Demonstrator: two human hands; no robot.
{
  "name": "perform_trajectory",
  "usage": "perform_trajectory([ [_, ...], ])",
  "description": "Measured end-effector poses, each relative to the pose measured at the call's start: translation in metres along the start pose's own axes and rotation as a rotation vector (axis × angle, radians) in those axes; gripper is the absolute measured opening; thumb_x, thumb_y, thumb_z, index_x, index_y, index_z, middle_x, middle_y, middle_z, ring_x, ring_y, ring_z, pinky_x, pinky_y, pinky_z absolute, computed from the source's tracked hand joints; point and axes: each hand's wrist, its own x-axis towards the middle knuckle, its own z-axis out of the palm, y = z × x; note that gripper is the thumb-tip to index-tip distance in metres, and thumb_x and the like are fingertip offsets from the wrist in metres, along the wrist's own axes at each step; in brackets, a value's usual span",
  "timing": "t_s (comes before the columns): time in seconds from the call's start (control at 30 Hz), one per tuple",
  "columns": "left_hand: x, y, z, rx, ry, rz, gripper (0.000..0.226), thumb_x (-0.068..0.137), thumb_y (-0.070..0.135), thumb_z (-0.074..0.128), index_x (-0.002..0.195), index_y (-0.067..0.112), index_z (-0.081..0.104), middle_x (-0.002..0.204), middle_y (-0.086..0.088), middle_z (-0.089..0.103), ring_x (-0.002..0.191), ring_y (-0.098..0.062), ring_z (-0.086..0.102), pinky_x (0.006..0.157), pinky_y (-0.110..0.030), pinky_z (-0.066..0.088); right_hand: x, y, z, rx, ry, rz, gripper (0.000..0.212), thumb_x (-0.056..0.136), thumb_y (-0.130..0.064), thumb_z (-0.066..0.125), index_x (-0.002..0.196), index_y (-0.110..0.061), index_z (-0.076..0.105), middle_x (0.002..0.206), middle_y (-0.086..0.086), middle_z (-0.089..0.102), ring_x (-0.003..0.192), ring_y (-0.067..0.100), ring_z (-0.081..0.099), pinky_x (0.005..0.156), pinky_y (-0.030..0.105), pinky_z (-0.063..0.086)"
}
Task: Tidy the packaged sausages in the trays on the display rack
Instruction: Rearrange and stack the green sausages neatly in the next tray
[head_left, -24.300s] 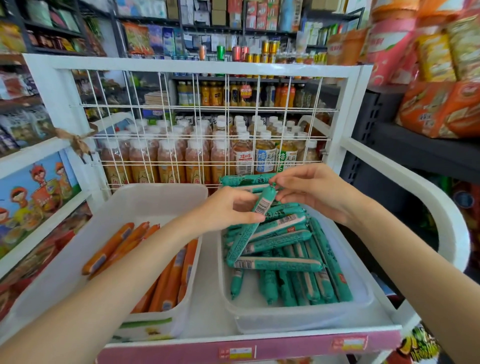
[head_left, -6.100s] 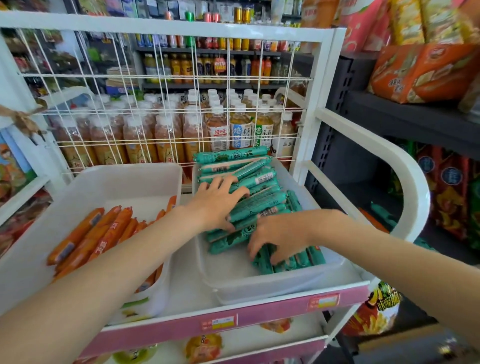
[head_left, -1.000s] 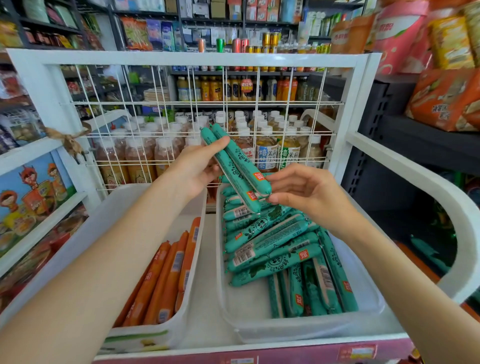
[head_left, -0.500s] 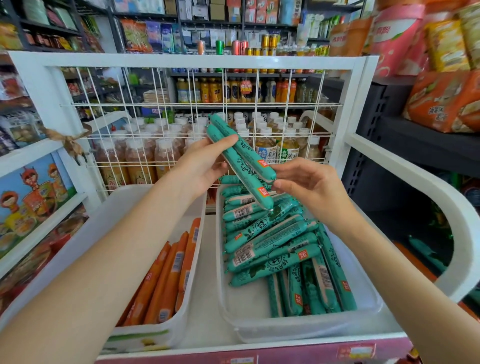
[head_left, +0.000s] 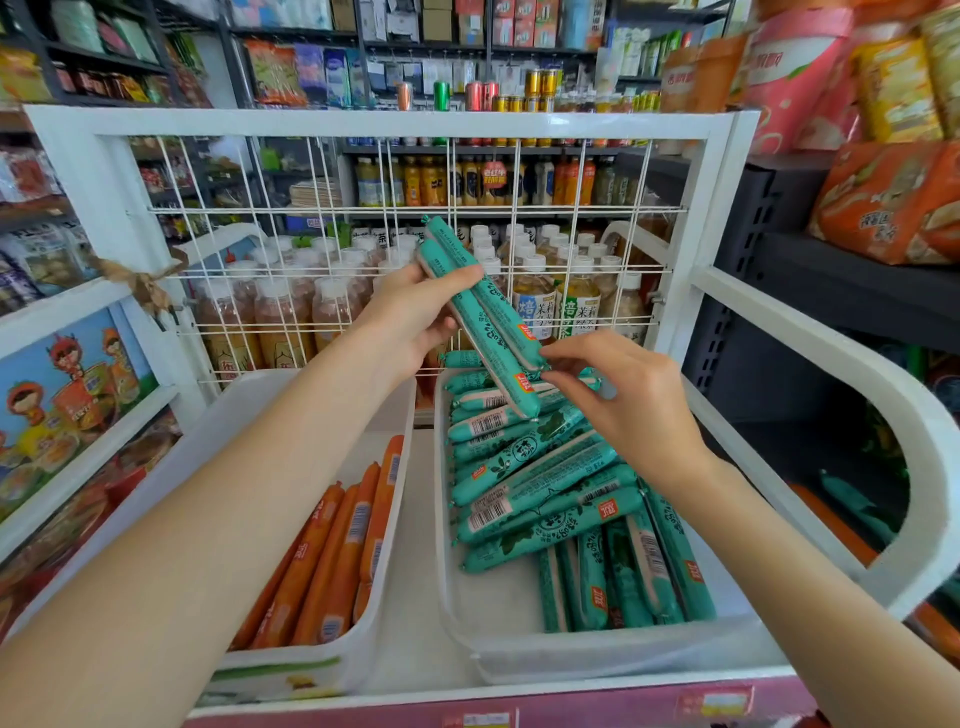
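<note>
Teal wrappers marked the two sausages (head_left: 480, 317) I held up over the right tray (head_left: 613, 657), side by side, their long axis slanting from the far upper left, against the wire grid (head_left: 395, 208), down toward me and to the right. My left hand (head_left: 415, 317) had its fingers (head_left: 457, 278) and thumb curled round their upper half. My right hand (head_left: 618, 395) pinched their lower ends, near the red labels, between thumb and fingertips, the other fingers loosely bent.

Below them, the pile of teal sausages (head_left: 535, 467) lay in the right tray, most running crosswise with a slight upward slant to the right, while a row at the near end (head_left: 623, 577) pointed lengthwise, toward me. Orange sausages (head_left: 337, 551) lay lengthwise in the left tray (head_left: 332, 670), leaning against its right wall.

Compared with half a second before, the pair sat at much the same slant and height, and my left grip had not changed. My right thumb and fingertips, then just reaching the lower ends, had closed on them. The pile in the tray lay as before.
</note>
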Motion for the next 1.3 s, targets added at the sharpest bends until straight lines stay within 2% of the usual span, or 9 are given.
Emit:
perform_trajectory([
  [0.23,0.003,0.001,0.003,0.033,-0.004,-0.004,0.014,0.084,0.014,0.064,0.096,0.014,0.058,0.088,-0.002,0.066,0.079,-0.011,0.064,0.058,-0.014,0.048,0.002,0.000,-0.003,0.062,0.016,0.032,0.019,0.079,-0.004,0.067,0.098,-0.005,0.068,0.089,0.003,0.068,0.086,0.006,0.060,0.085,0.007,0.046],
  [0.4,0.009,0.002,-0.001,-0.069,0.020,-0.038,0.008,0.085,0.013,0.063,0.088,0.015,0.057,0.084,-0.004,0.066,0.075,-0.011,0.065,0.047,-0.011,0.044,0.001,-0.008,-0.012,0.436,-0.261,0.304,0.049,0.078,-0.014,0.071,0.120,-0.024,0.048,0.098,-0.008,0.064,0.094,0.001,0.062,0.085,0.012,0.048],
  [0.5,0.010,0.000,0.000,-0.082,0.037,-0.052,0.008,0.084,0.012,0.064,0.087,0.014,0.056,0.083,-0.005,0.066,0.074,-0.012,0.064,0.045,-0.011,0.043,-0.001,-0.011,-0.012,0.349,-0.345,0.315,0.062,0.072,-0.019,0.075,0.123,-0.027,0.041,0.099,-0.017,0.060,0.093,-0.002,0.060,0.084,0.006,0.045],
  [0.67,0.012,-0.004,0.004,-0.127,0.052,-0.078,0.010,0.083,0.012,0.065,0.088,0.013,0.056,0.084,-0.004,0.065,0.074,-0.011,0.063,0.050,-0.013,0.045,-0.005,-0.007,-0.013,0.298,-0.273,0.264,0.033,0.081,-0.007,0.067,0.111,-0.015,0.057,0.094,-0.024,0.060,0.087,-0.013,0.060,0.082,0.003,0.044],
  [0.83,0.008,-0.022,0.011,-0.359,0.151,-0.142,0.014,0.082,0.013,0.066,0.090,0.008,0.055,0.088,-0.007,0.063,0.073,-0.012,0.060,0.043,-0.011,0.045,-0.005,-0.008,-0.017,0.857,-0.119,0.618,0.039,0.083,-0.008,0.060,0.117,-0.019,0.044,0.120,0.005,0.058,0.089,0.022,0.069,0.076,0.033,0.057],
  [0.93,-0.004,-0.044,0.026,-0.354,0.165,-0.181,0.014,0.081,0.012,0.067,0.085,0.008,0.054,0.088,-0.007,0.061,0.073,-0.012,0.058,0.044,-0.012,0.046,-0.002,-0.005,-0.016,1.010,-0.060,0.829,0.060,0.074,-0.013,0.068,0.124,-0.030,0.041,0.122,0.004,0.054,0.081,0.025,0.070,0.071,0.027,0.056],
  [1.03,-0.011,-0.051,0.035,-0.344,0.057,-0.275,0.012,0.082,0.009,0.066,0.085,0.005,0.055,0.087,-0.012,0.064,0.075,-0.018,0.062,0.054,-0.019,0.055,0.001,0.001,-0.014,0.848,0.074,0.904,0.026,0.082,-0.011,0.064,0.108,-0.014,0.061,0.097,0.010,0.062,0.061,0.014,0.063,0.060,0.018,0.052],
  [1.17,-0.016,-0.039,0.021,-0.084,-0.192,-0.322,0.018,0.087,0.013,0.060,0.100,0.001,0.060,0.089,-0.015,0.069,0.078,-0.022,0.068,0.065,-0.028,0.059,0.003,0.033,-0.029,0.767,0.155,1.044,0.013,0.088,-0.011,0.060,0.096,-0.003,0.064,0.082,0.010,0.065,0.051,0.011,0.056,0.049,0.016,0.046],
  [1.3,-0.010,-0.047,-0.006,0.598,0.030,0.086,0.012,0.089,0.010,0.056,0.100,0.009,0.060,0.089,-0.005,0.066,0.085,-0.018,0.064,0.078,-0.030,0.055,0.008,0.052,-0.036,0.682,-0.076,1.057,0.020,0.089,-0.011,0.057,0.100,0.005,0.062,0.080,0.013,0.063,0.052,0.011,0.058,0.048,0.014,0.048],
])
